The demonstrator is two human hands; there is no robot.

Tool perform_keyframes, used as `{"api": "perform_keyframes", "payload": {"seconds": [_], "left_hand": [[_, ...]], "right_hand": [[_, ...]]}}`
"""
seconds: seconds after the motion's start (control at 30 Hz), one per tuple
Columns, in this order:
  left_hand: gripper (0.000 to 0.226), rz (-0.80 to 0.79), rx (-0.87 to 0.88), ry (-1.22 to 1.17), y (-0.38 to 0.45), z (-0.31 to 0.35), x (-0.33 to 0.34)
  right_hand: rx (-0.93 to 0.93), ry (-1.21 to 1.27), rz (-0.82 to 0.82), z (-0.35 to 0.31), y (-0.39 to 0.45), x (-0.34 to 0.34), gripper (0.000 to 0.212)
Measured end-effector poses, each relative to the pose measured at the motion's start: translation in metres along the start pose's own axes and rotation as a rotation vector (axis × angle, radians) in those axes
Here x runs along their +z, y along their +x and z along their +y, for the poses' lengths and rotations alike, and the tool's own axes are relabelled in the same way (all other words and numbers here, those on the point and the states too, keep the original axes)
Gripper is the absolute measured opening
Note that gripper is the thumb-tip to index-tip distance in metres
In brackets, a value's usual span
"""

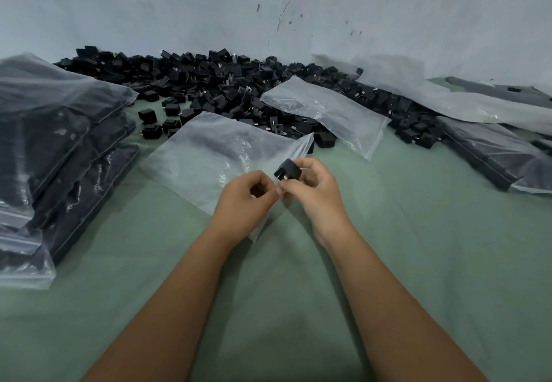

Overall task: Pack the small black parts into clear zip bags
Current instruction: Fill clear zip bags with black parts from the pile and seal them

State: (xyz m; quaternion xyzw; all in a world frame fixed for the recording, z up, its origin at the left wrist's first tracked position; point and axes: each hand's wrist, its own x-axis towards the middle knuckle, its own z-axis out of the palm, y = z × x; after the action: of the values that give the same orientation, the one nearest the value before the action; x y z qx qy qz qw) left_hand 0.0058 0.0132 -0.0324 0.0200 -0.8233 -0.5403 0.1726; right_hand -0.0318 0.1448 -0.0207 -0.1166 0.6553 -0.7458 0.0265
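Stacked filled bags (44, 154) run off the left edge, contents perhaps blurred.

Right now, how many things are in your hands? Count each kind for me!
Black part: 1, in the right hand grip
Clear zip bag: 1, pinched at its edge by the left hand
Total: 2
The loose pile behind is too big to count.

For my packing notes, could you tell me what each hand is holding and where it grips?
The right hand holds one black part by its lower sides. The left hand pinches the near edge of the clear bag.
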Motion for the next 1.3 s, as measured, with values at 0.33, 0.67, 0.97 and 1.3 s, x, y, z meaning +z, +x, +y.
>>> {"api": "perform_keyframes", "payload": {"seconds": [0.33,0.67,0.97,1.3], "left_hand": [[0.021,0.523,0.045,-0.080,0.001,0.006,-0.014],[0.014,0.138,0.198,0.029,-0.002,0.004,-0.006],[0.009,-0.009,0.324,-0.049,-0.010,0.014,-0.003],[0.063,-0.362,0.172,0.165,-0.006,0.007,-0.012]], "right_hand": [[-0.174,-0.490,-0.003,0.011,0.004,-0.008,0.026],[-0.680,-1.093,0.015,0.011,-0.001,-0.007,0.037],[-0.554,-1.142,-0.243,0.003,-0.003,-0.007,0.028],[-0.323,-0.876,-0.357,0.007,-0.002,-0.011,0.024]]}}
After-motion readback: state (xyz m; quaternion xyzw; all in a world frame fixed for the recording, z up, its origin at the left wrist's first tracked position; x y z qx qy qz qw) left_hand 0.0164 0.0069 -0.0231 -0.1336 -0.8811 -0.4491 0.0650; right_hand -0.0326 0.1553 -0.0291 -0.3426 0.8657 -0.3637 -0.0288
